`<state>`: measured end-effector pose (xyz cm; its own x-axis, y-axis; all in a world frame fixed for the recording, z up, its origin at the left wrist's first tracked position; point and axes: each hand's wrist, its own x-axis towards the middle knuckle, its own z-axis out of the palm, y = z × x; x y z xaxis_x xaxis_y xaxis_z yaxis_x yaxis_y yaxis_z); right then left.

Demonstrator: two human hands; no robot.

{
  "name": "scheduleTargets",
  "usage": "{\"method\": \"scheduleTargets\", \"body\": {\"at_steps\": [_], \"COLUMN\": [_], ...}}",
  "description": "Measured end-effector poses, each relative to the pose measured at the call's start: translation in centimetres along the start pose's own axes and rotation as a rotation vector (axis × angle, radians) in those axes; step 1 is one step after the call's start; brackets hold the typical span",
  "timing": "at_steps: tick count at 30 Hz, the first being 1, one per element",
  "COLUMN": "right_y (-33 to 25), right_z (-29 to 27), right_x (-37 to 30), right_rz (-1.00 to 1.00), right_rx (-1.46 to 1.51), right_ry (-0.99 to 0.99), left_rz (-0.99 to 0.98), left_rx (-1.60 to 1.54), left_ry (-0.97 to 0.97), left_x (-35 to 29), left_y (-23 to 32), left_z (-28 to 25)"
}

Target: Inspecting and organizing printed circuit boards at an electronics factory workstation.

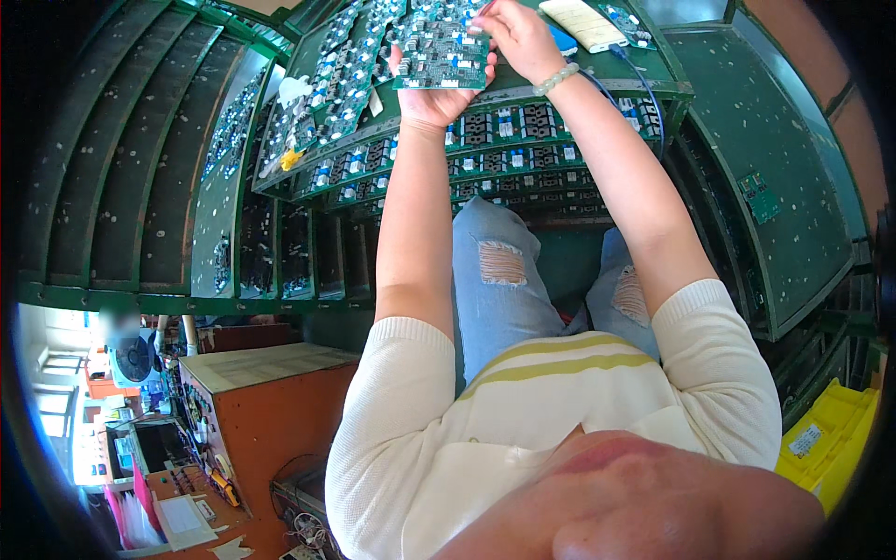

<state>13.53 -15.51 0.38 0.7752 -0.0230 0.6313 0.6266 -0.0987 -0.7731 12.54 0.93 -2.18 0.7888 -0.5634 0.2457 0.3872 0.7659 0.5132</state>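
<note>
My left hand supports a green circuit board from below, with the thumb at its left edge and fingertips showing at the right edge. White and blue connectors stand on the board. Over the board's upper right corner is my right hand, its thumb and forefinger pinched together. What lies between those fingertips, if anything, is too small to make out. Just right of that hand lie a pale yellow, flat rectangular object and a blue item partly behind the hand.
Populated circuit boards cover the green tray, with more in tiers under it. Green racks fill the left; a single board lies on the right rack. A blue cable hangs over the tray's right edge. A yellow bin stands lower right.
</note>
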Motion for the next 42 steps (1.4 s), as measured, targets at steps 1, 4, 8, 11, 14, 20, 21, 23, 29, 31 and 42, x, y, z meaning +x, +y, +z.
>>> {"method": "scheduleTargets", "body": {"at_steps": [1, 4, 8, 11, 14, 20, 21, 23, 29, 31, 42], "right_y": [0.4, 1.4, 1.9, 2.9, 2.6, 1.8, 1.9, 1.7, 1.4, 1.4, 0.2], "right_z": [0.0, -0.5, -0.2, 0.3, 0.3, -0.1, -0.1, -0.1, -0.4, -0.4, -0.6], "right_x": [0.1, 0.9, 1.1, 1.4, 1.2, 0.9, 0.9, 0.9, 0.8, 0.9, 0.4], "right_rz": [-0.236, -0.524, -0.557, -0.834, -0.818, -0.556, -0.553, -0.548, -0.555, -0.566, -0.551], "right_rx": [-0.048, -0.112, -0.088, -0.115, -0.099, -0.131, -0.137, -0.140, -0.084, -0.068, -0.128], "right_ry": [-0.018, -0.127, -0.204, -0.116, -0.120, -0.140, -0.146, -0.154, -0.168, -0.200, -0.176], "left_rz": [-0.001, 0.130, 0.092, 0.108, 0.074, 0.086, 0.085, 0.084, 0.076, 0.079, 0.109], "left_rx": [-0.001, 0.067, 0.031, 0.130, 0.016, 0.023, 0.009, -0.005, -0.033, 0.013, 0.011], "left_ry": [-0.001, 0.036, -0.022, 0.027, -0.030, -0.025, -0.033, -0.039, -0.023, -0.037, -0.031], "left_x": [0.1, 0.3, 0.3, 0.1, -0.1, -0.2, -0.2, -0.2, 0.0, 0.1, 0.0], "left_y": [-0.2, -0.6, -0.3, -0.2, -0.1, -0.1, -0.2, -0.1, 0.0, 0.1, -0.2], "left_z": [0.4, 1.0, 0.6, 0.3, 0.1, 0.2, 0.2, 0.1, -0.1, -0.2, 0.0]}}
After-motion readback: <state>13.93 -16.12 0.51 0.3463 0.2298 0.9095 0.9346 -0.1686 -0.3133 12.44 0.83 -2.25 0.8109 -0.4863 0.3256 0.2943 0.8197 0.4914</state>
